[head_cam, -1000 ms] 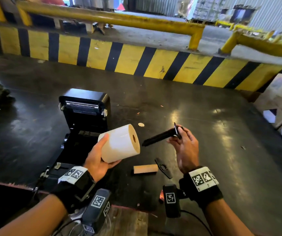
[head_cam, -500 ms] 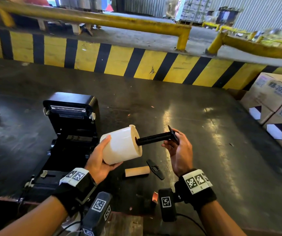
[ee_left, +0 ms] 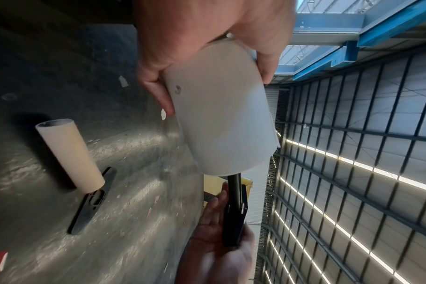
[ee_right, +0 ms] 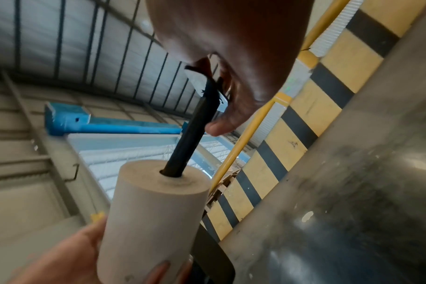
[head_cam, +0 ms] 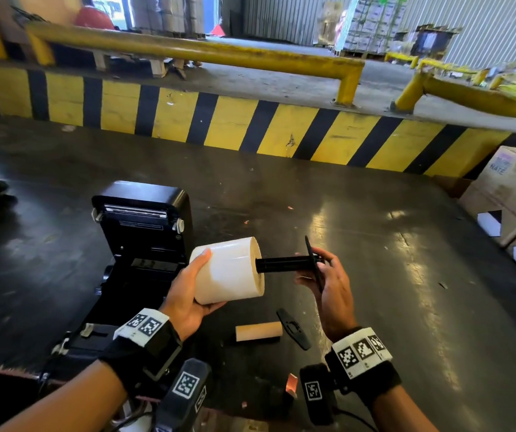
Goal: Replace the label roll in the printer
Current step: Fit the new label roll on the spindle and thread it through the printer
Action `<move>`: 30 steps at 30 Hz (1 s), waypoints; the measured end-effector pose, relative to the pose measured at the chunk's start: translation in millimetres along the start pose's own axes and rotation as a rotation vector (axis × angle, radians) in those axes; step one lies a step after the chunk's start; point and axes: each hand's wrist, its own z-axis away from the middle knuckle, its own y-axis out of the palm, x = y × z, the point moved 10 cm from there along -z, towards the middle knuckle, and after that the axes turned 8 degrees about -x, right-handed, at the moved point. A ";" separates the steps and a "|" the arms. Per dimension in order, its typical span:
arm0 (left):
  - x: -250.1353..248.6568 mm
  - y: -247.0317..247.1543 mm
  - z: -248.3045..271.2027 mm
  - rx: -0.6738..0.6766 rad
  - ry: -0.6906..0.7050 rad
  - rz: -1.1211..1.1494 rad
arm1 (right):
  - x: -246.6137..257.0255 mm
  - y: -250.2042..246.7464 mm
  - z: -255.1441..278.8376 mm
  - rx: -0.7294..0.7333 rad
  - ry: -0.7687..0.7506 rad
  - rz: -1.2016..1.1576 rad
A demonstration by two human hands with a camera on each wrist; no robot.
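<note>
My left hand (head_cam: 193,286) grips a white label roll (head_cam: 228,271) (ee_left: 221,115) (ee_right: 153,211) in the air, just right of the open black printer (head_cam: 141,232). My right hand (head_cam: 328,275) holds a black spindle (head_cam: 284,265) (ee_right: 195,126) by its flanged end. The spindle's tip sits inside the roll's core hole, with most of the shaft showing. An empty brown cardboard core (head_cam: 258,331) (ee_left: 69,155) lies on the dark surface below my hands, and a loose black end flange (head_cam: 294,328) (ee_left: 92,199) lies beside it.
The printer's lid stands raised at the back. Cardboard boxes (head_cam: 512,194) are stacked at the right edge. A yellow and black striped kerb (head_cam: 250,126) runs along the far side, with yellow rails (head_cam: 188,53) behind it. A small orange scrap (head_cam: 291,383) lies near my right wrist.
The spindle was apart from the roll one second ago. My right hand has moved it left, and its tip has gone into the roll's core and slid further in.
</note>
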 end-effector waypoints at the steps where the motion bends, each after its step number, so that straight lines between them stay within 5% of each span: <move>1: -2.6 -0.1 -1.4 -0.014 0.018 -0.016 | -0.6 4.4 -0.3 0.024 -0.012 0.066; 10: 3.2 6.5 -7.5 -0.041 0.069 -0.096 | -22.8 61.7 32.2 0.321 -0.109 0.391; 14: 5.3 6.3 -4.2 -0.054 0.074 -0.113 | -28.4 47.8 25.4 0.227 0.045 0.282; 18: 3.5 13.9 3.7 -0.056 0.131 -0.155 | -46.0 59.4 34.1 0.315 0.214 0.279; 30: 23.7 70.3 19.6 0.090 0.186 -0.315 | -45.8 12.3 30.7 0.046 0.291 0.027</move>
